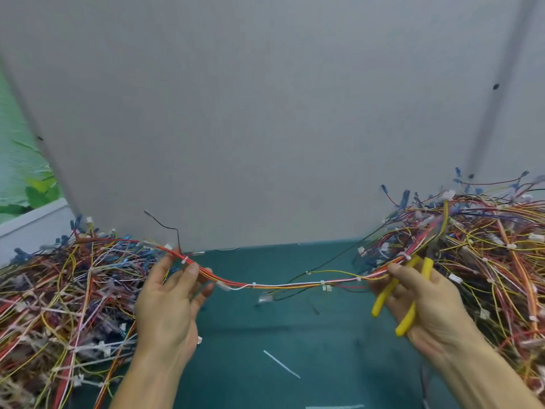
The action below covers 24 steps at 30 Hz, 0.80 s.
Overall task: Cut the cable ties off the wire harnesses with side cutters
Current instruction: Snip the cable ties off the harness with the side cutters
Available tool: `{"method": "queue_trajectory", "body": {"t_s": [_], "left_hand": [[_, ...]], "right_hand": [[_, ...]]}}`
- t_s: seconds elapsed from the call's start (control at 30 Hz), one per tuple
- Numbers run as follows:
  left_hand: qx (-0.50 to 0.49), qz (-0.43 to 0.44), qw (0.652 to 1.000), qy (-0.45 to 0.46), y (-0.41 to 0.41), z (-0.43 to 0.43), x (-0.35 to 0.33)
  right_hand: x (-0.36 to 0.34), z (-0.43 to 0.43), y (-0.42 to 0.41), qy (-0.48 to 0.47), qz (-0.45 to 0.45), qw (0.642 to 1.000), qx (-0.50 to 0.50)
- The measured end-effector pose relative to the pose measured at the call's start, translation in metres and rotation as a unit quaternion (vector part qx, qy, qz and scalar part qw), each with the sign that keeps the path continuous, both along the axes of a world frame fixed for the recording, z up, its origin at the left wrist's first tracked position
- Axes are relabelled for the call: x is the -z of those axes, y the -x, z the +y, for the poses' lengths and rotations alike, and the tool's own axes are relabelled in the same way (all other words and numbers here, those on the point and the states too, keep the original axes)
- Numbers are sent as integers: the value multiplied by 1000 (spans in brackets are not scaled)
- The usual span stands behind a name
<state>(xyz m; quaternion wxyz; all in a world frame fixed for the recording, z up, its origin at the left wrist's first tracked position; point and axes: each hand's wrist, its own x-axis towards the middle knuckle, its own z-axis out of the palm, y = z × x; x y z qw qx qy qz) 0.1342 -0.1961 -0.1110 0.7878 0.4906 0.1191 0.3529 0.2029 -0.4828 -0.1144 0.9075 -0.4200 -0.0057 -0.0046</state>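
A wire harness of red, yellow and white wires sags between my two hands above the green table. White cable ties sit along it, one at the middle, one further right and one near my left fingertips. My left hand pinches the harness's left end between thumb and fingers. My right hand holds the harness's right end and also grips the yellow-handled side cutters, whose handles are spread apart. The cutter's jaws are hidden among the wires.
Tangled heaps of harnesses lie on the left and on the right. A cut white tie strip lies on the green table. A grey partition wall stands right behind.
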Motion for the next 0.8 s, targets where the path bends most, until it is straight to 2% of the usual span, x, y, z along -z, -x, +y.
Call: {"method": "queue_trajectory", "body": {"t_s": [0.1,0.17,0.3,0.5,0.8], "left_hand": [[16,1,1000,-3,-1,-4,0],[41,18,999,2,-3,-9,2],[95,66,993,-9,-5,-21,7],[143,93,985,-10,-4,-39,8],[181,110,977,-16,-2,-57,9]], "right_hand": [[-10,-4,3,-14,-74,997,-20],[-12,-4,5,-18,-77,996,-33],[-5,3,9,32,-29,998,-49],[-1,21,16,105,14,991,-78],[4,30,19,125,67,986,-88]]}}
